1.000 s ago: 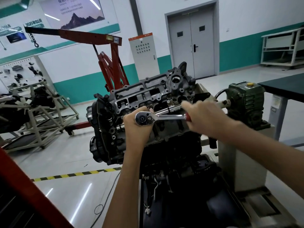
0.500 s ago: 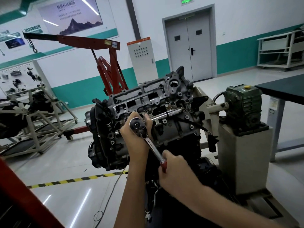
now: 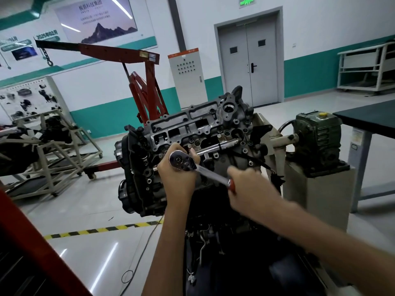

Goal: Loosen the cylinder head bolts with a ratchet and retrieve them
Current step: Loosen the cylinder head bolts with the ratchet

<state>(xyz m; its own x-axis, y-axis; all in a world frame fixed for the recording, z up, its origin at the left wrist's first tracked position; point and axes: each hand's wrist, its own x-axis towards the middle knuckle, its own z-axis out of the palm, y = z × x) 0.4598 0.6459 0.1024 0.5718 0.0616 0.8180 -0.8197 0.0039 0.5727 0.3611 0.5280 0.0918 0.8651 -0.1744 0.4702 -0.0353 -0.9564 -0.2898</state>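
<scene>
- Standing in a workshop with a glossy pale floor [image 3: 89, 212], white walls banded in teal, and grey double doors [image 3: 249, 58] at the back, a person faced an engine on a stand.
- The cylinder head [image 3: 205, 133] tilted toward the camera, its top face dotted with bolt holes and open ports.
- The left hand [image 3: 177, 178] was curled around the ratchet [image 3: 192, 165] just behind its round head, pressing it against the cylinder head's lower left part.
- The right hand [image 3: 250, 189] was wrapped tight on the ratchet's red grip, the handle slanting down to the right.
- A steel extension bar [image 3: 218, 145] lay across the head just above the left hand's fingers.
- A green gearbox [image 3: 316, 142] sat on a pedestal to the right, beside a dark table [image 3: 372, 118].
- A red engine hoist [image 3: 147, 88] stood behind; open floor lay to the left, crossed by yellow-black tape [image 3: 102, 229].
- The bolt under the socket was hidden by the left hand, and the engine's lower part was too dark to make out.
</scene>
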